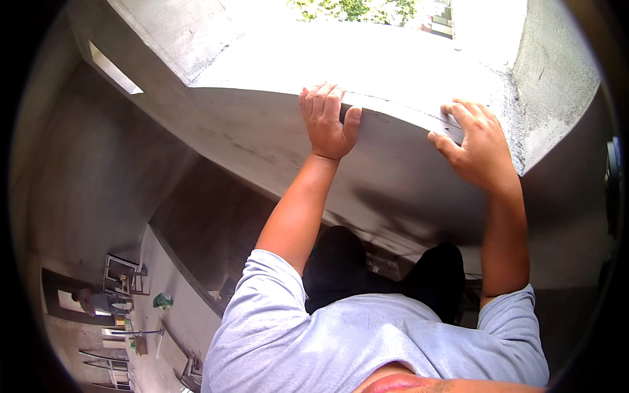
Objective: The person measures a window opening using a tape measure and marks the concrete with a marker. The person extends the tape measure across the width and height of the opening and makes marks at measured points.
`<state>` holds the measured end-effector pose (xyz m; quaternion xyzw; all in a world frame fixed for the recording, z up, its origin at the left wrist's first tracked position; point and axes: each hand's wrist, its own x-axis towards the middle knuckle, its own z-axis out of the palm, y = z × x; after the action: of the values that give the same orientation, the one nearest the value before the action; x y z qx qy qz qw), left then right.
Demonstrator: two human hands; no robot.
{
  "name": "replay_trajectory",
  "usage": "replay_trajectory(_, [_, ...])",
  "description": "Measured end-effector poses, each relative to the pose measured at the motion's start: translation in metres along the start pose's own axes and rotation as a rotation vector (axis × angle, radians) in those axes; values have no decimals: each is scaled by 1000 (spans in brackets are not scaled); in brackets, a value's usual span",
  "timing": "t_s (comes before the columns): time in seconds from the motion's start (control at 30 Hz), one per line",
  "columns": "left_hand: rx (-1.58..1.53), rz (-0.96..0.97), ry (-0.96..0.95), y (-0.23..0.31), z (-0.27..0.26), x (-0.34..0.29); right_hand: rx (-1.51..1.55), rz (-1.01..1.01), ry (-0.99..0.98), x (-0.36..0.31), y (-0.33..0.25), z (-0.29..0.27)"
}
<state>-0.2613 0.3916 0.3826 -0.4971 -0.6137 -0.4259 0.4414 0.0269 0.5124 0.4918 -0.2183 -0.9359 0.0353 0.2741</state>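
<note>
Bright sunlight falls on a wide, pale concrete window sill (367,56) in front of me. My left hand (327,124) rests at its near edge, the fingers laid over the rim and the thumb held apart. Further right, my right hand (475,141) lies on the same edge near the corner, its fingers stretched forward and spread from the thumb. Neither hand shows a tool or loose object in it. Both forearms reach up to the sill, and my dark-trousered legs stand close below.
A rough plastered reveal (557,72) bounds the sill on the right. Through the opening show green leaves (354,10). Far down at the left, a person (98,301) stands near a metal frame (121,275) and a green bundle (162,300) on the floor. A dark round object (612,170) sits at the right rim.
</note>
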Motion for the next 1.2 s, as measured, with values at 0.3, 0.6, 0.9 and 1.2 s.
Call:
replay_trajectory(0.3, [4, 30, 62, -3, 7, -3, -4, -6, 4, 0, -1, 2])
replay_trajectory(0.6, [4, 41, 81, -3, 7, -3, -10, -19, 25, 0, 1, 5])
replay_trajectory(0.9, [-12, 40, 49, -1, 5, -2, 15, 5, 14, -2, 4, 4])
replay_trajectory(1.2, [41, 47, 33, -2, 9, -6, 24, 12, -67, 0, 6, -2])
